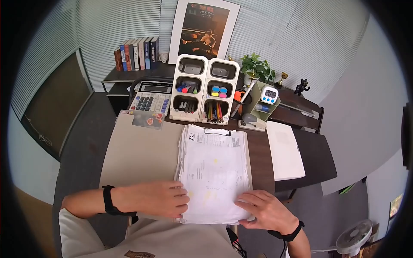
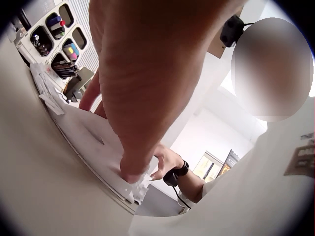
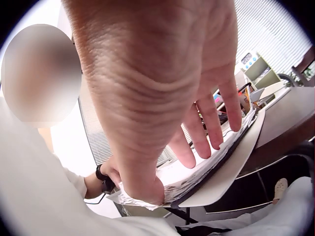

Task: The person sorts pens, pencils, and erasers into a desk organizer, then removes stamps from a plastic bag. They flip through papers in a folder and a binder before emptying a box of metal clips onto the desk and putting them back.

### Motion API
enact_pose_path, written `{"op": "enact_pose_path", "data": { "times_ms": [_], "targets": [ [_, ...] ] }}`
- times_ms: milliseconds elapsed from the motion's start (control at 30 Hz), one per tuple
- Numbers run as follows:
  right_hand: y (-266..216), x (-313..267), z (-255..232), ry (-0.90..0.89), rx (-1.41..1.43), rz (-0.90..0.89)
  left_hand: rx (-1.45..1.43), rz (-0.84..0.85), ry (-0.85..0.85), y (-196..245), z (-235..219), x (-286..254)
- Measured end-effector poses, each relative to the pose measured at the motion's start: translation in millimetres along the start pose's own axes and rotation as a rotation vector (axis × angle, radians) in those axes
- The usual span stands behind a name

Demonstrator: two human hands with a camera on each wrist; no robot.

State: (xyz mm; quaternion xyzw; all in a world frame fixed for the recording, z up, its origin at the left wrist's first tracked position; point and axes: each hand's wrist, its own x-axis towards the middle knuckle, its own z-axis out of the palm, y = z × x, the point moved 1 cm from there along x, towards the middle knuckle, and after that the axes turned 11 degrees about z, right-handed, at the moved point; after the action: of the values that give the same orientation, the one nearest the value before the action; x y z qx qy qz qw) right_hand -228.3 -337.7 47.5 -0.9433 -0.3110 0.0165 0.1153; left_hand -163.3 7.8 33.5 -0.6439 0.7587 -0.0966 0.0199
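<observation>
Head view: paper stack lying flat, stretching from the black clip toward the person, and placed between the two hands. Left hand over the left edge of the stack, at the end away from the clip; fingers nearly straight, slightly apart, clamped on nothing. Right hand at the right corner, also at the end away from the clip; fingers extended and a little spread, thumb apart, no grip visible. Contact of every fingertip with the page not possible to tell.

Probably a step of making the pages even, judging by the ragged edges. For doing this well, better to push from both sides with equal, gentle force, using flat fingers, and then to press the near edge toward the clip. Not advisable to pinch single sheets, because of possible creasing. Worth checking also the uneven layers just left of the clip, perhaps needing separate straightening.
</observation>
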Motion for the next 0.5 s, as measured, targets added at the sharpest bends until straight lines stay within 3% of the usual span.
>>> {"op": "enact_pose_path", "data": {
  "times_ms": [133, 200, 333, 433, 500],
  "targets": [
    [0, 1, 3, 0.018, -0.010, -0.021, 0.050, 0.040, 0.003, -2, 9, -6],
    [4, 1, 11, 0.097, -0.072, -0.135, -0.150, -0.068, 0.098, -7, 8, -6],
    [6, 6, 4, 0.150, -0.013, -0.124, -0.237, -0.071, 0.144, -14, 3, -9],
    [9, 9, 2, 0.158, 0.019, -0.096, -0.264, -0.065, 0.079, -13, -1, -8],
    [8, 14, -8, 0.256, 0.049, -0.107, -0.336, -0.131, 0.159, -11, -5, -7]
  ]
}}
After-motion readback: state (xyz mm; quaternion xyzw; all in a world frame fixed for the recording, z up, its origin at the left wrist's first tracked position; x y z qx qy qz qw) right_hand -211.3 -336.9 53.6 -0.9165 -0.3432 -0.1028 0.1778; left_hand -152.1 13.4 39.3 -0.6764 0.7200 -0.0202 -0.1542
